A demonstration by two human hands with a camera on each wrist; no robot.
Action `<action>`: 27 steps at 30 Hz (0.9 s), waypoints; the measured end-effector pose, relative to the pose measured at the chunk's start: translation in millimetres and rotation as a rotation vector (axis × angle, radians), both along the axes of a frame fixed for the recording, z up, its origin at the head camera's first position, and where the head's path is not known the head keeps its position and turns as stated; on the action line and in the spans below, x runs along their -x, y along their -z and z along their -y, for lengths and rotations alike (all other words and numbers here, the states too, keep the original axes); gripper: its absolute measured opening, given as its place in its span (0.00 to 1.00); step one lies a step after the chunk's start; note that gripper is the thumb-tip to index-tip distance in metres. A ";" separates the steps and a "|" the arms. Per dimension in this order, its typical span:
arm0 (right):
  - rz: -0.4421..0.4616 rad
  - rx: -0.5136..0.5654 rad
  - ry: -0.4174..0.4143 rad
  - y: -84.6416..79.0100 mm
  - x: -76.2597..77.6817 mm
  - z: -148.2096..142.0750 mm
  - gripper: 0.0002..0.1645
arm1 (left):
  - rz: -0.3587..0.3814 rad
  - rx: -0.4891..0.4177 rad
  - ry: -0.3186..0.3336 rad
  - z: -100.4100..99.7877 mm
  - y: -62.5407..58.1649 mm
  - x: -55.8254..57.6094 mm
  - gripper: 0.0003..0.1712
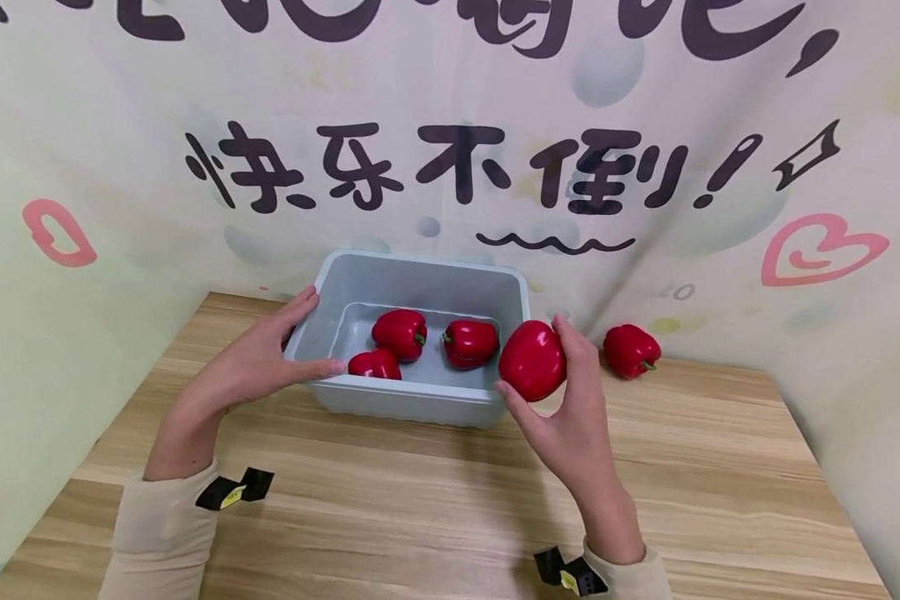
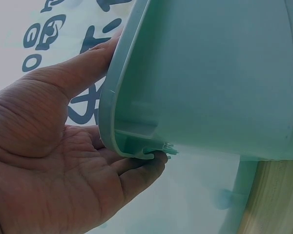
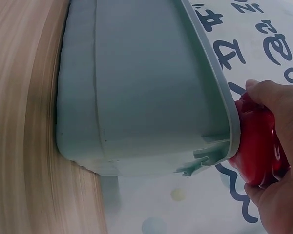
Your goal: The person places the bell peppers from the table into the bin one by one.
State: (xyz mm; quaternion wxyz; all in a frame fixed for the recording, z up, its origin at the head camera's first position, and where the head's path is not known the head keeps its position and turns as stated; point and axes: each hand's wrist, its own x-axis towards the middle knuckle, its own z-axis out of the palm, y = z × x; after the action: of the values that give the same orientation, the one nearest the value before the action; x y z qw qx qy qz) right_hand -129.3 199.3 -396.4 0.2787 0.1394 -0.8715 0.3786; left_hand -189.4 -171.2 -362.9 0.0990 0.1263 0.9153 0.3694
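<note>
We see the right hand point(image 1: 576, 421) pinching a glossy red pepper point(image 1: 532, 360), probably light, firm, slippery and best held round its sides, by the grey bin's point(image 1: 412, 406) near-right corner; the left hand point(image 1: 249, 360) grips the bin's left end.

The left hand point(image 2: 58, 151) grips the rim point(image 2: 109, 100) of a pale-green plastic bin point(image 2: 210, 83); a lettered backdrop point(image 2: 195, 195) and wood-grain counter point(image 2: 273, 200) show beyond.

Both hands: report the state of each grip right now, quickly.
Left hand: closed, holding the bin by its rim at the left end.
Right hand: closed, holding a red bell pepper between thumb and fingers.
</note>
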 end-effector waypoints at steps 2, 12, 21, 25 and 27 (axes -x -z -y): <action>0.006 0.000 -0.003 0.0 -0.2 0.4 0.63 | 0.001 -0.002 0.001 0.1 -0.1 0.0 0.66; 0.024 0.000 -0.017 -0.6 -0.1 1.0 0.61 | 0.010 -0.013 0.000 0.2 -0.2 0.1 0.66; 0.034 -0.016 -0.035 0.0 0.8 0.7 0.64 | 0.011 -0.006 -0.003 0.6 -0.5 -0.4 0.66; 0.029 -0.027 -0.033 0.4 0.4 0.3 0.65 | 0.012 -0.003 0.000 0.3 -0.7 0.0 0.66; 0.026 -0.034 -0.034 0.9 0.5 0.3 0.66 | 0.013 -0.002 -0.001 0.3 -0.3 0.0 0.66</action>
State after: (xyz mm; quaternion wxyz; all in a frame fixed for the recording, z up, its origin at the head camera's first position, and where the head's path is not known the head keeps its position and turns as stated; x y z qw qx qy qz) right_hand -129.8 199.0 -397.3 0.2585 0.1538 -0.8789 0.3702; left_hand -189.4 -171.5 -362.6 0.1045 0.1238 0.9144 0.3711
